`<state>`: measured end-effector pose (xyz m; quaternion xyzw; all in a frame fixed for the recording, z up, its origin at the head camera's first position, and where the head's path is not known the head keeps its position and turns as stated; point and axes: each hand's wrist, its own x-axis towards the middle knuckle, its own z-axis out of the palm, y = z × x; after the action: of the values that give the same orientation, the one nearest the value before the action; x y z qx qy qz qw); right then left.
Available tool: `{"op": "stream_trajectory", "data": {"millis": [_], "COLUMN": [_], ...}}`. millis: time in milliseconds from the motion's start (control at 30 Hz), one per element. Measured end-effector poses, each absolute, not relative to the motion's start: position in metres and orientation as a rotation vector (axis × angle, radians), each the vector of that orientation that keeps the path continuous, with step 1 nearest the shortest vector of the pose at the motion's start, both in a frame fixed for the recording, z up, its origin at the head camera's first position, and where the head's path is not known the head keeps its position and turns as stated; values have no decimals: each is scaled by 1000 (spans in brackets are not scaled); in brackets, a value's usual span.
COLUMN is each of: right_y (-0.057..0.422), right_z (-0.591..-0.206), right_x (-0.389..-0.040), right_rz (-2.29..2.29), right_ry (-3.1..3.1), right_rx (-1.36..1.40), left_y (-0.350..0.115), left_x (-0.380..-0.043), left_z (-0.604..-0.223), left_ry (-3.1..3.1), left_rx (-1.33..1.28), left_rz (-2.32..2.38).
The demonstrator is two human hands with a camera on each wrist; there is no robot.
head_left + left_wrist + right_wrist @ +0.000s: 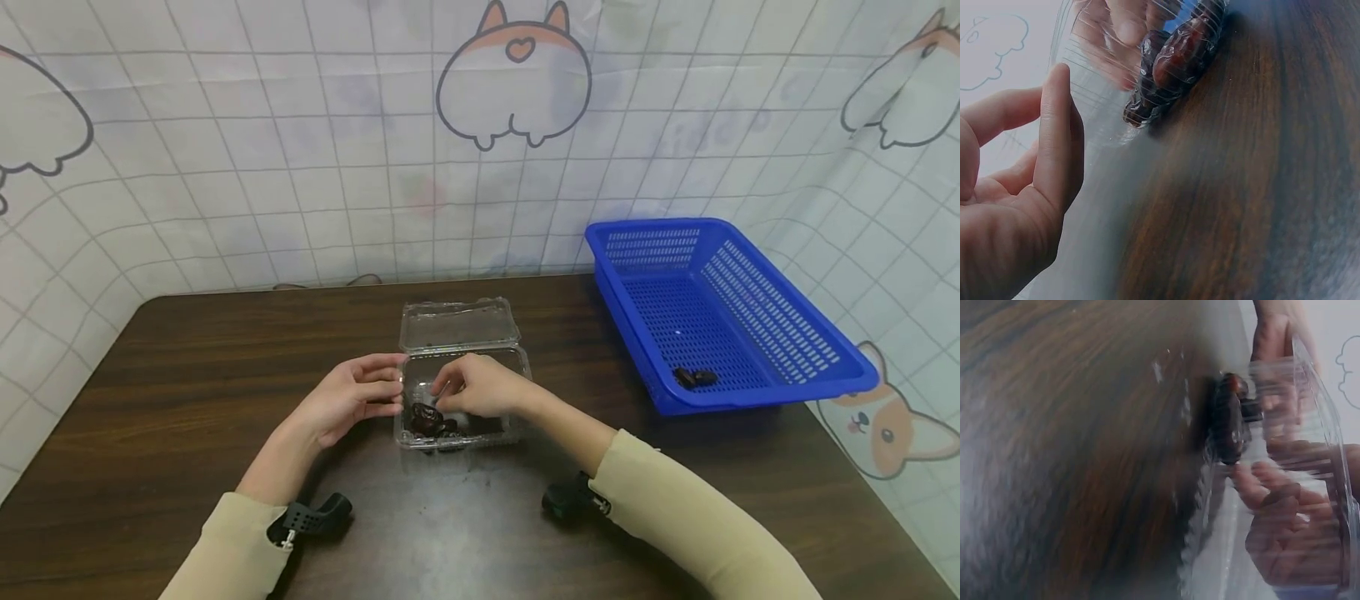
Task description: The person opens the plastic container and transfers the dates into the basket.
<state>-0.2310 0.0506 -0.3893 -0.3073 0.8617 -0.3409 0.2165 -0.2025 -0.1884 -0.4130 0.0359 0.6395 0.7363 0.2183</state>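
Observation:
A clear plastic clamshell box [517,360] stands on the table with its lid [461,323] raised toward the wall. Several dark, wrinkled dates [427,419] lie in its front left corner, seen through the wall in the left wrist view as glossy brown dates [1179,59]. My left hand [352,396] rests its extended fingers against the box's left side. Inside the box, my right hand [483,387] is bent downward just right of the dates, thumb and forefinger slightly apart with nothing showing between them. Through the plastic, the right wrist view shows its curved fingers [1260,484] beside a date [1230,419].
To the right, a blue perforated basket [637,333] sits on the dark wooden table [187,367], with two dates [695,377] in its near corner. A wall covering [322,150] with a grid and cartoon dogs rises behind the table and along its sides.

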Motion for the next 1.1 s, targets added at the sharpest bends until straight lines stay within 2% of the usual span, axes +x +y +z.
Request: {"op": "stream_trajectory", "data": {"millis": [1100], "right_y": [34], "right_z": [-392], "right_x": [-225], "right_rz": [-874], "right_ry": [2443], "right_rx": [-814], "left_y": [-190], "left_x": [-203], "left_z": [-414], "left_ry": [1766], "left_rx": [92], "left_rz": [2060]}}
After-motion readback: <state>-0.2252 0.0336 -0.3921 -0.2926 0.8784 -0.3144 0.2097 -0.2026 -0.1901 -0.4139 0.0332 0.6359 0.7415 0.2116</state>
